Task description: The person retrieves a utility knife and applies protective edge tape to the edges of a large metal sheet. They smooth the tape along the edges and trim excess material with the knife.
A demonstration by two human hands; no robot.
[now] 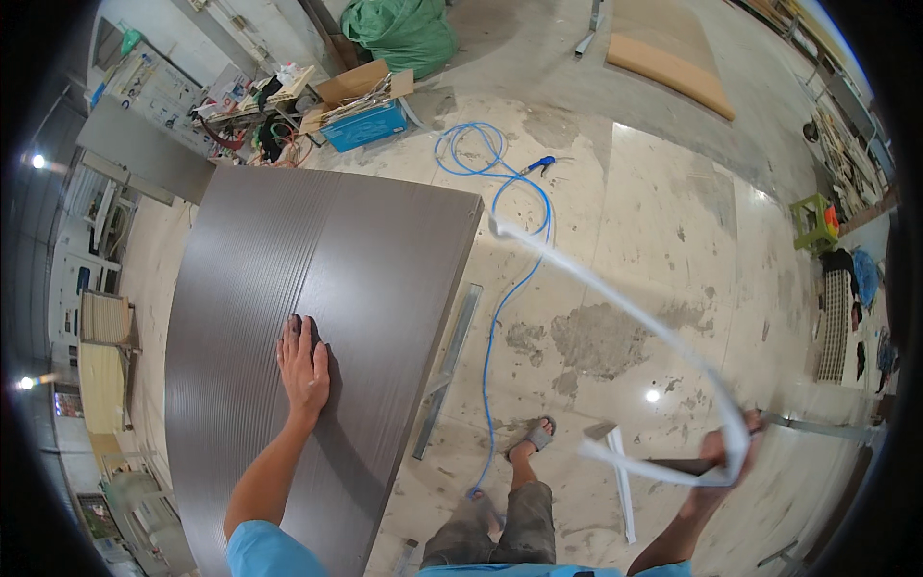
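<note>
- Here, I count one large dark grey-brown panel lying flat, its surface grained with fine lengthwise lines, taking up the left half of my view.
- My left hand lies palm down on that panel, fingers stretched flat and close together, holding nothing.
- My right hand is closed around one long white strip; the strip curls up from the grip in a loop and runs away to the panel's far right corner, blurred along its length.
- I cannot tell how tightly those fingers are curled, since the hand is smeared by motion.
- One blue hose snakes across the concrete floor, coiled at its far end and ending near my feet.
- One sandalled foot shows clearly; the other is blurred.
- One metal rail lies on the floor just beside the panel's right edge.
- One open cardboard box sits beyond the panel, with one flat blue box just in front of it.
- One green bulging sack rests at the top, behind those boxes.
- One tan board lies flat at the upper right.
- One small green stool stands at the right edge.
</note>
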